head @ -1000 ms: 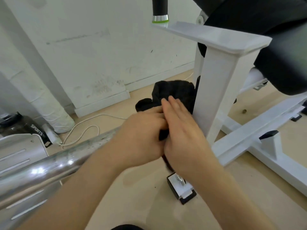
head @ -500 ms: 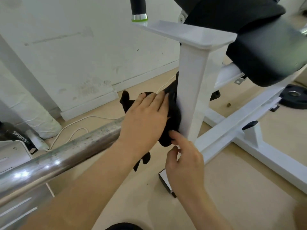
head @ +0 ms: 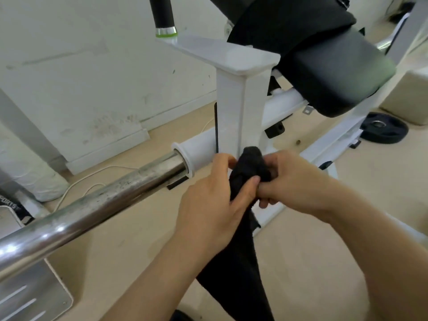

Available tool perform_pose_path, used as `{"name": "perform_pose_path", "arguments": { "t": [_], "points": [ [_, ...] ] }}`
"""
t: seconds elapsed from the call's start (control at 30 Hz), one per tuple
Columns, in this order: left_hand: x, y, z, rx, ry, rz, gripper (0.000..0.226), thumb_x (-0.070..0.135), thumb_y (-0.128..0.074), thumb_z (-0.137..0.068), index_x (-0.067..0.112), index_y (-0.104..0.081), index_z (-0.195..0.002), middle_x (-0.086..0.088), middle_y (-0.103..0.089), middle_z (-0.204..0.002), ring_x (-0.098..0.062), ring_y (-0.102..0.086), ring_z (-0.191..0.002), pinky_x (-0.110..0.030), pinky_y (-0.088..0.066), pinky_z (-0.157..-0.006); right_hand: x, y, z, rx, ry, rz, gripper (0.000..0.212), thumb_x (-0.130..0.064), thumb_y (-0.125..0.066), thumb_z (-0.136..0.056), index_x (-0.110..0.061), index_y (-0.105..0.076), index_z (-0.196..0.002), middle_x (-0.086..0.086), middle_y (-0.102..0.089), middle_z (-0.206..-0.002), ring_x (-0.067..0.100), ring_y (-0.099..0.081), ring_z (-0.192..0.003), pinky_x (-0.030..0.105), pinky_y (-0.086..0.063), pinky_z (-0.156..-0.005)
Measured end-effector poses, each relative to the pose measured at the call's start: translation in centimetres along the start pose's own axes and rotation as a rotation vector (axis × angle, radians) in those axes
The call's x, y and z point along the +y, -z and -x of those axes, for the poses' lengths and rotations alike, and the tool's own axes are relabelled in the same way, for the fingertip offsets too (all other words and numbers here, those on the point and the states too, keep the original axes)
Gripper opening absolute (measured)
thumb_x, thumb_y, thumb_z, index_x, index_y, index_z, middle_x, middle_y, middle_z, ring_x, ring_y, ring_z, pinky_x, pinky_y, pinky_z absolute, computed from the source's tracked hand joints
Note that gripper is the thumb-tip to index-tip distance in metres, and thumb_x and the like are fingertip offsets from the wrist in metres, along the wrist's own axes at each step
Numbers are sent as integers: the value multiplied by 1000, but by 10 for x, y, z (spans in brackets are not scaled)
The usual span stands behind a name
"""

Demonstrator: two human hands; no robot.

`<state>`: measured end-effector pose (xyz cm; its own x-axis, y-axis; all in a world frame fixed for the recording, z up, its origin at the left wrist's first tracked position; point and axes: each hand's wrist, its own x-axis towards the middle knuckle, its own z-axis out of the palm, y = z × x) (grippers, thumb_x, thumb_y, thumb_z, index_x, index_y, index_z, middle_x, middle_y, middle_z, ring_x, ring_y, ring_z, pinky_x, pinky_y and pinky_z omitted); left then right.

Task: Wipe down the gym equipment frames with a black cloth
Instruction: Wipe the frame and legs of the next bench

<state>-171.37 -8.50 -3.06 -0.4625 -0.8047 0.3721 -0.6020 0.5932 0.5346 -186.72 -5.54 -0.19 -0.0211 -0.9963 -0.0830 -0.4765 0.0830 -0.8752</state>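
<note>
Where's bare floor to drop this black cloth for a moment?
Bare floor lies between the chrome bar and the left hand, and also right of the right hand; both grip the black cloth. Crowded: cable by the wall, weight plate behind the white frame.

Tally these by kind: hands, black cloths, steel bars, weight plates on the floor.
hands: 2 (left hand, right hand)
black cloth: 1
steel bar: 1
weight plate: 1
Total: 5

Head camera looks down, seemingly close, onto hands (head: 250, 193).
</note>
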Motion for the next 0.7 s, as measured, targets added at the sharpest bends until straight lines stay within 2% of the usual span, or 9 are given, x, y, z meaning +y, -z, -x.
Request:
{"name": "perform_pose_path", "arguments": {
  "t": [0.07, 0.17, 0.23, 0.3, 0.4, 0.5, 0.57, 0.63, 0.7],
  "points": [
    [0, 0, -6, 149, -96, -103, 23, 47, -45, -92, 31, -34, -104, 9, -47, -56, -15, -48, -46, -31, -37, -41, -4, 27, -4, 279, 70, -74, 14, 5, -62, -80, -7, -67, -82, 12, -68, -68, 13, -65, -58, 22, -52, -59],
    [1, 5, -14, 308, -316, -403, 26, 6, -57, -85, 21, -50, -105, 2, -49, -65, -18, -36, -43, -26, -32, -34, -15, 35, -20, 547, 285, -242, 33, 8, -59, -80, -15, -66, -102, -2, -68, -86, 3, -66, -81, 22, -54, -73],
    [3, 8, -20, 329, -371, -516, 32, -3, -53, -81, 15, -63, -105, -4, -52, -72, -17, -34, -48, -24, -29, -37, -15, 24, -31, 427, 389, -246, 42, 4, -53, -85, -18, -55, -120, -10, -64, -95, -2, -61, -91, 18, -50, -81],
    [7, 6, -24, 286, -386, -619, 32, -2, -52, -83, 10, -67, -109, -7, -57, -83, -20, -44, -57, -28, -32, -42, -5, 11, -38, 206, 362, -323, 39, 0, -42, -95, -20, -45, -128, -12, -61, -98, -8, -59, -90, 11, -47, -79],
    [8, -13, -23, 136, -394, -795, 23, 1, -62, -82, 7, -67, -103, -9, -57, -90, -22, -51, -68, -28, -35, -46, 27, 4, -43, 62, 312, -353, 33, 3, -35, -98, -17, -51, -119, -10, -62, -95, -13, -60, -86, 3, -44, -75],
    [16, -28, -24, -24, -393, -904, 22, -7, -50, -77, 8, -65, -82, -7, -52, -77, -20, -48, -63, -27, -22, -48, 52, 5, -51, 92, 340, -178, 34, 3, -44, -92, -20, -55, -114, -8, -65, -97, 5, -62, -98, 20, -48, -87],
    [25, -32, -27, -99, -376, -942, 26, -11, -46, -72, 7, -63, -78, -9, -51, -73, -22, -47, -63, -28, -24, -47, 55, 17, -57, 131, 330, -74, 30, 1, -53, -85, -22, -58, -104, -9, -66, -87, 12, -63, -90, 28, -51, -80],
    [37, -34, -31, -114, -348, -982, 24, -10, -45, -72, 6, -61, -79, -10, -49, -74, -24, -43, -66, -30, -28, -46, 49, 34, -63, 241, 365, -109, 36, 2, -57, -77, -23, -63, -102, -10, -67, -84, 10, -63, -85, 32, -54, -78],
    [51, -35, -38, -50, -324, -1030, 31, -8, -31, -78, 7, -59, -78, -10, -46, -75, -25, -38, -68, -32, -22, -52, 37, 50, -72, 422, 421, -209, 47, 3, -56, -75, -25, -60, -112, -14, -64, -89, 4, -61, -86, 26, -54, -80]
  ]
}}
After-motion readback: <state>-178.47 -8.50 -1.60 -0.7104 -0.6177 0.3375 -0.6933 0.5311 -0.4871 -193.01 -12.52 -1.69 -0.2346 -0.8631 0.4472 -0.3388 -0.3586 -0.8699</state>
